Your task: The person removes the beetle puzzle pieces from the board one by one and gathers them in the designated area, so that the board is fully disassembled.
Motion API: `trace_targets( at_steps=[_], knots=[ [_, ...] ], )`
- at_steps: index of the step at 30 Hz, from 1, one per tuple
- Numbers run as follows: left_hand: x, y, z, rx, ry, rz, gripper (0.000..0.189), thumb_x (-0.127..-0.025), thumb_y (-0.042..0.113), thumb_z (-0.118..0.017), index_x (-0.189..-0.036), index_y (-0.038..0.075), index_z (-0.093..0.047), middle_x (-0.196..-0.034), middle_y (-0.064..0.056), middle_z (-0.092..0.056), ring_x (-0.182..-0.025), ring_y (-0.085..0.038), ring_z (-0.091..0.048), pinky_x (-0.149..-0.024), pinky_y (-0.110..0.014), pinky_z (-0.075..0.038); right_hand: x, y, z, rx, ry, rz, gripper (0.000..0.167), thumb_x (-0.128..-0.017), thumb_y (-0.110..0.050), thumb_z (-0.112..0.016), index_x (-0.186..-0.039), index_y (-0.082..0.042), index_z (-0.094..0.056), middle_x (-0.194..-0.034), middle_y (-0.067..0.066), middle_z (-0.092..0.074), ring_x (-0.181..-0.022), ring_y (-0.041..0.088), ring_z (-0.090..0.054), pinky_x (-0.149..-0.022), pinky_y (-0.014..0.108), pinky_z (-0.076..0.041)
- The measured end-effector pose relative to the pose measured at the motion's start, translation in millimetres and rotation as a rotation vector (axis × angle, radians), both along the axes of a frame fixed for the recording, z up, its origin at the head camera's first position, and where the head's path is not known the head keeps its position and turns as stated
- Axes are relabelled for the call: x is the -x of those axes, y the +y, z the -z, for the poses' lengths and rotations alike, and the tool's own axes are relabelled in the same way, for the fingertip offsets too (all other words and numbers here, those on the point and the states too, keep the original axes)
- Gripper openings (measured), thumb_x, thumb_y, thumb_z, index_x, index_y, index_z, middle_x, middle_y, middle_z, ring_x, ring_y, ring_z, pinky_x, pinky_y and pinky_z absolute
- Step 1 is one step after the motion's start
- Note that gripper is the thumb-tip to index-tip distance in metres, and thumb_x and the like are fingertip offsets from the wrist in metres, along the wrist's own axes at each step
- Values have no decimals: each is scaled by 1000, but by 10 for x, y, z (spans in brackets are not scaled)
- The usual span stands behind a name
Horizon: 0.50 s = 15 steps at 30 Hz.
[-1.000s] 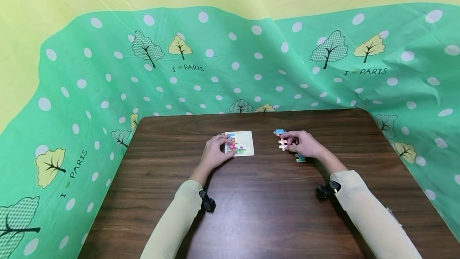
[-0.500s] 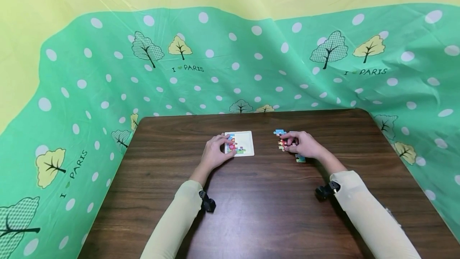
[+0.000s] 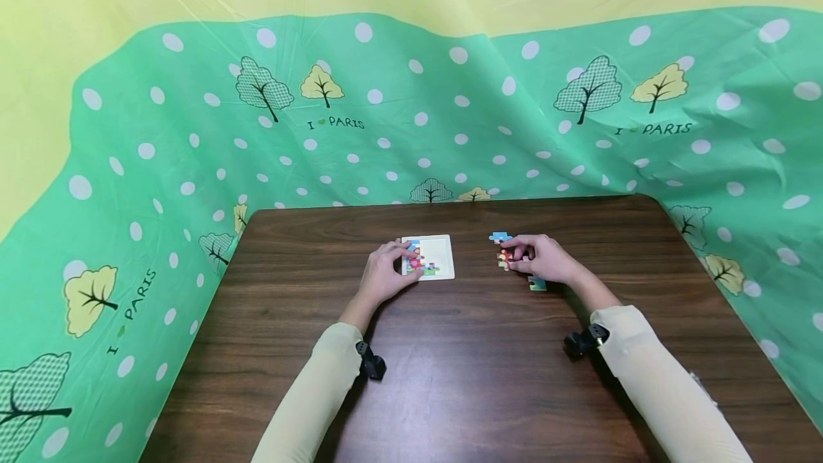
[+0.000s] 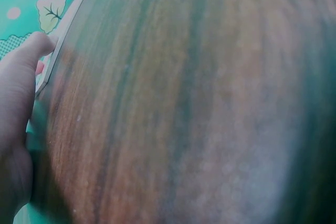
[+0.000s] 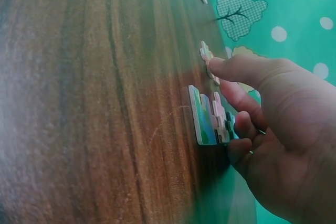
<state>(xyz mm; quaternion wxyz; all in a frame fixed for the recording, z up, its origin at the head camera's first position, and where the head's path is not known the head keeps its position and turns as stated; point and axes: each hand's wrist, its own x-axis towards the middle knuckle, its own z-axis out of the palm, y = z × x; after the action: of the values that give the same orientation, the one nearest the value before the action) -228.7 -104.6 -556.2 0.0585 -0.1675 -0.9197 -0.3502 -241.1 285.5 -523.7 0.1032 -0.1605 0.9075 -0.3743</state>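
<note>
Holding puzzle tray [image 3: 440, 252] by its left side w/ L hand [image 3: 383, 271], w/ thumb at near edge & other fingers [image 3: 395, 246] bent over far-left edge. Fairly wide btwn thumb & fingers, w/ strip of tray in the gap. Lying flat on dark wood-grain counter [image 3: 450, 356], approx. mid-width & toward far edge. Filled w/ colourful fitted pieces [image 3: 414, 261] down left side & partway along near side; plain white elsewhere. Seen edge-on in L wrist view, w/ thumb against rim; mostly blurred counter there.

Pinching red-and-cream piece [image 3: 504, 260] btwn thumb & fingertips of R hand [image 3: 541, 259], to right of tray & well apart from it. Nearly closed at tips, w/ only the piece btwn. Can't tell if lifted or touching counter.

Just beyond it, w/ blue piece [image 3: 500, 236] on counter; nearer the person, under edge of R hand, w/ green-and-blue piece [image 3: 537, 283]. In R wrist view, also w/ pinkish piece [image 5: 218, 119] right beside green-and-blue one, & w/ teal piece [image 5: 230, 121] past that, part-hidden by curled lower fingers.

Wearing black cameras [image 3: 371, 361] on both wrists, nr cuffs of pale sleeves [image 3: 311, 391]. Enclosed behind & at sides by green-and-yellow cloth [image 3: 392, 116], printed w/ dots, trees & "PARIS" lettering.
</note>
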Motion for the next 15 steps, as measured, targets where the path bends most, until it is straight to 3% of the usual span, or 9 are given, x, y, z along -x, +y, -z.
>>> trace_targets(
  at_steps=[15],
  knots=[
    [-1,2,4,1,23,6,41,-89,35,-91,-122,11,-85,-152,-9,-75,-155,-34,-63,-130,-63,-45,-22,1,-88,53,11,-11,39,-99,-6,-84,-136,2,-76,-96,12,-72,-67,7,-54,-58,24,-47]
  ],
)
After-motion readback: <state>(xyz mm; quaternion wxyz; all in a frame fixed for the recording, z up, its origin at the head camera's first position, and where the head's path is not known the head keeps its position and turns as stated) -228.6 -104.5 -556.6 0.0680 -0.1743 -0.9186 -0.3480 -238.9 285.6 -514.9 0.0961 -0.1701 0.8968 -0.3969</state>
